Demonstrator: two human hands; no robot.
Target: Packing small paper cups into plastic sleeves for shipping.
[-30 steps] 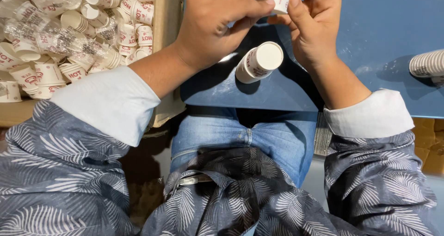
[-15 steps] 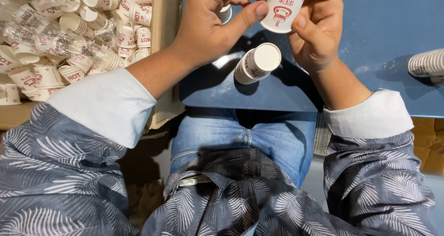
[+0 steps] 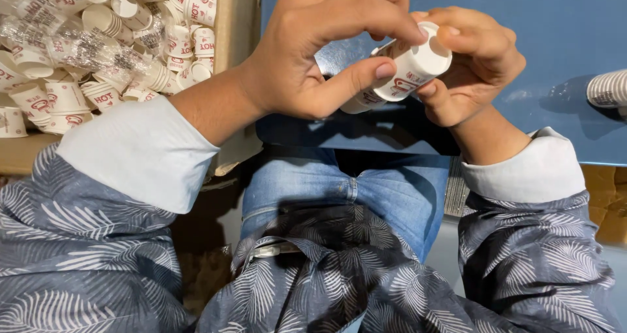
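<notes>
Head view: both hands' fingers [image 3: 366, 75] pinched tight around small white paper cup [image 3: 411, 68].

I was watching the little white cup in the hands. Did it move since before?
Yes. The small white paper cup sat upright near the top of the blue table; now it lies tilted and lower, toward the table's near edge, between both hands.

— The cup [image 3: 411, 68] between the hands?
— Matt white paper, smooth, red print.
— And the box [image 3: 236, 19]?
— Plain brown cardboard, dull and rough-edged, with clear glossy plastic wrap [image 3: 78, 42] crinkled over more paper cups.
— The table [image 3: 562, 26]?
— Smooth blue, faint sheen.
— Clothes?
— Soft printed cloth sleeves [image 3: 85, 241], blue denim jeans [image 3: 366, 196].
</notes>
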